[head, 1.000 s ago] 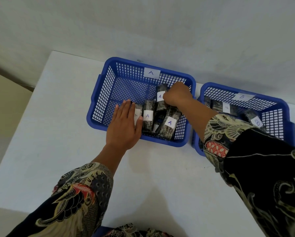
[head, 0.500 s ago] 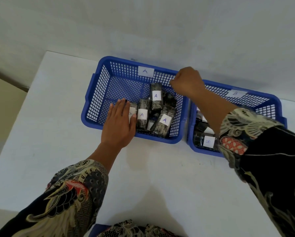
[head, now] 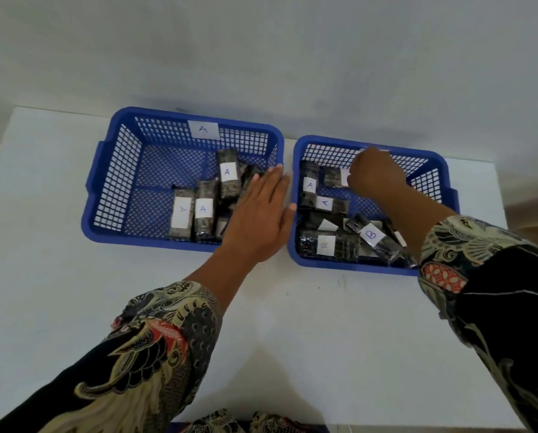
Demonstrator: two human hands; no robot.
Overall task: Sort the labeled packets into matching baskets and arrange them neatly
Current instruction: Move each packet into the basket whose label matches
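Head view: the right hand (head: 374, 174) has left the A basket (head: 111, 170) and now reaches into the B basket (head: 436, 170) at 2 o'clock, fingers curled on a packet (head: 335, 176); whether it grips, I cannot tell. The left hand (head: 258, 214), flat and spread, has slid to the A basket's 4 o'clock corner. Two A-labelled packets (head: 310, 185) lie in the B basket.

Right hand (head: 375, 175) hides basket label (head: 374, 150) — grip unclear.

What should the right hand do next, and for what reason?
Probably close on a packet marked A and carry it to the A basket. The right hand is in the right basket, where two A packets lie among B packets.
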